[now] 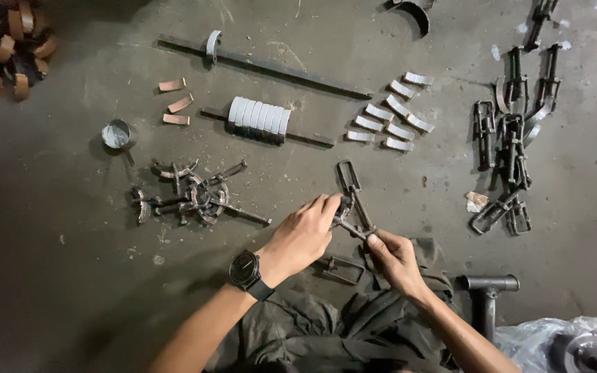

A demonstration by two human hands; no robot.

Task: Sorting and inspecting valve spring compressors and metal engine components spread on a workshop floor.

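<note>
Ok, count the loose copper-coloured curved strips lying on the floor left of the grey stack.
3. The top strip, the middle strip and the bottom strip lie in a column. More may sit in the brown pile at far left.

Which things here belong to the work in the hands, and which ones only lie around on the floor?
In hand:
- metal clamp frame, held by left hand and right hand

Lying about:
- row of grey curved pieces on a bar
- loose grey pieces
- small tin
- pile of clamps
- T-shaped tool

Stained grey concrete floor [70,276], dimly lit
</note>
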